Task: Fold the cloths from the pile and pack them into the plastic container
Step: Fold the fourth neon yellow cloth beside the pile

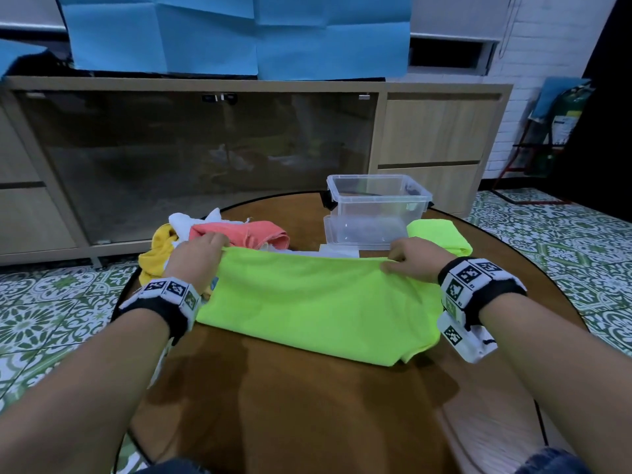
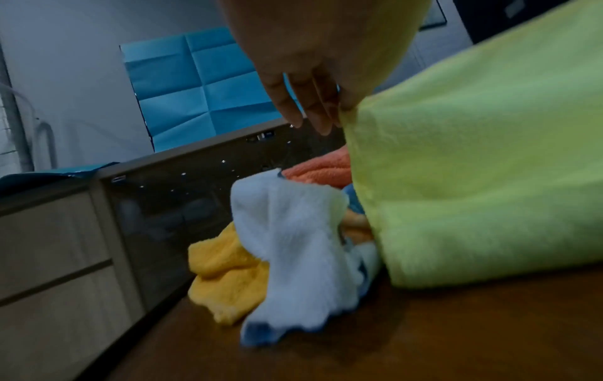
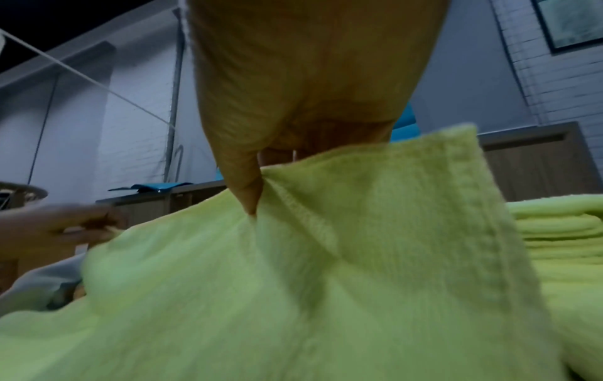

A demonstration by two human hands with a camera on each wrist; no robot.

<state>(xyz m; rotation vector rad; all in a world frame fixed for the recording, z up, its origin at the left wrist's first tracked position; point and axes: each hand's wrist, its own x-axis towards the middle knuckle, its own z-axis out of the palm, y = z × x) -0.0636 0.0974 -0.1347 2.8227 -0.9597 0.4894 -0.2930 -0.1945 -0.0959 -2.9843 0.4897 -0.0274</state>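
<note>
A lime-green cloth (image 1: 318, 299) lies spread across the round wooden table (image 1: 307, 405), its far edge lifted. My left hand (image 1: 201, 254) pinches the far left corner, and the other fingers (image 2: 293, 103) stretch out beside the cloth (image 2: 473, 167). My right hand (image 1: 410, 260) pinches the far right corner; its thumb (image 3: 244, 185) presses into the fabric (image 3: 293, 283). The pile (image 1: 205, 234) of pink, white and yellow cloths sits behind my left hand. The clear plastic container (image 1: 376, 206) stands open at the back right, with nothing visible inside it.
A folded lime-green cloth (image 1: 441, 234) rests right of the container. A white slip of paper (image 1: 338, 250) lies in front of the container. A wooden cabinet with dark glass doors (image 1: 205, 159) stands behind the table. Patterned floor tiles (image 1: 564, 241) surround the table.
</note>
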